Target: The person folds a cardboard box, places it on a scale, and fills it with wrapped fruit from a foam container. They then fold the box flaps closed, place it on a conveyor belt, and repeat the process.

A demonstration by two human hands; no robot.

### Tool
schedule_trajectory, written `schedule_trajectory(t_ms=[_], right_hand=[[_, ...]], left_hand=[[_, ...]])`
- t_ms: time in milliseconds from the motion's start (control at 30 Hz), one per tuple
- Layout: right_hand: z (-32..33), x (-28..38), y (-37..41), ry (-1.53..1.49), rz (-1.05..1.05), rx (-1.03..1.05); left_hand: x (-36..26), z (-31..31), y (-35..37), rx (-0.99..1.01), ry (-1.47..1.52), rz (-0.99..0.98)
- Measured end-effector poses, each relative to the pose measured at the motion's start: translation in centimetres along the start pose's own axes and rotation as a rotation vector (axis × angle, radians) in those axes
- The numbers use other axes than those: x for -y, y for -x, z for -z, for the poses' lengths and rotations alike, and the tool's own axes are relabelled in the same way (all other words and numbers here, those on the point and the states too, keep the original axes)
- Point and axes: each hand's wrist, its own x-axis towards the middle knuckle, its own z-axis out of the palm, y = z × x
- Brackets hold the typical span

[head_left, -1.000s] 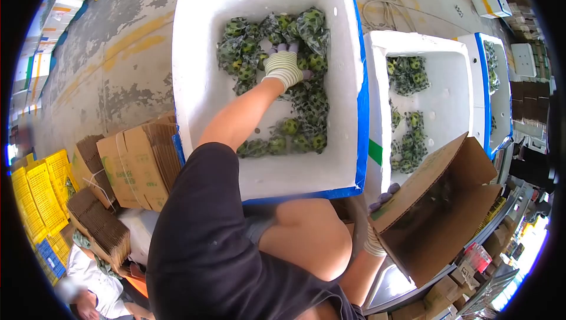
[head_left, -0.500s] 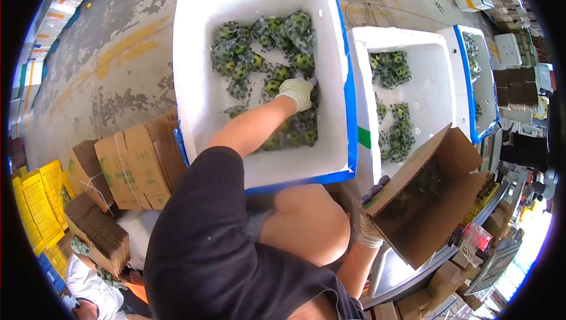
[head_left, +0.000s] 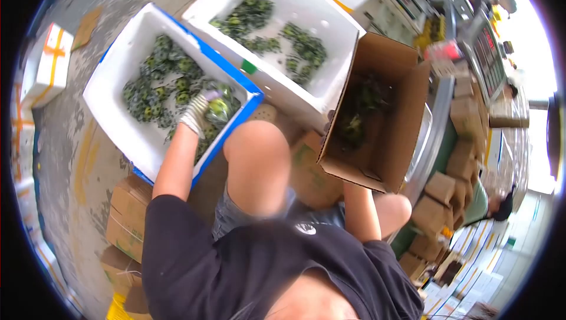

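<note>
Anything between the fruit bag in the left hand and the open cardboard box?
Yes: the near blue-edged wall of the foam box and the raised knee lie between the bag of green fruit in the left hand and the cardboard box.

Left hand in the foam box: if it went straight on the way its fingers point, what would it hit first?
The bagged green fruit at the fingertips of the left hand; past it, probably the blue-edged wall of the foam box. Depth is hard to judge here.

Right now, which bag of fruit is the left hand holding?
Start at the leftmost blue-edged white foam box. By its corner nearest the knee, the gloved left hand grips a bag of green fruit, the only bag held; the others lie loose inside.
</note>
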Motion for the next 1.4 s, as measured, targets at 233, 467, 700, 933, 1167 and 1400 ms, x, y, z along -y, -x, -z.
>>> schedule_trajectory(t_ms=[233, 467, 700, 933, 1167, 1400], right_hand=[[3.0, 0.9, 5.3, -0.037, 0.156, 0.009], [2.2, 0.1, 4.3, -0.413, -0.077, 0.561], [2.5, 1.3, 8.9, -0.111, 0.079, 0.200], [-0.3, 2.8, 9.6, -0.045, 0.047, 0.284], [0.9, 1.8, 8.5, -0.166, 0.031, 0.153], [-7.1, -0.4, 5.7, -0.092, 0.093, 0.008]], left_hand=[[-10.0, -21.1, 15.8, 0.442, -0.062, -0.481], [-3.2, -32.5, 17.8, 0.365, -1.347, -1.453], [-10.0, -16.3, 10.8, -0.114, -0.700, -1.059], [-2.7, 8.0, 1.0, -0.657, -1.303, -0.278], [-0.6, 8.2, -9.1, -0.529, -1.698, -0.277], [0.2, 6.5, -11.0, -0.681, -1.687, -0.288]])
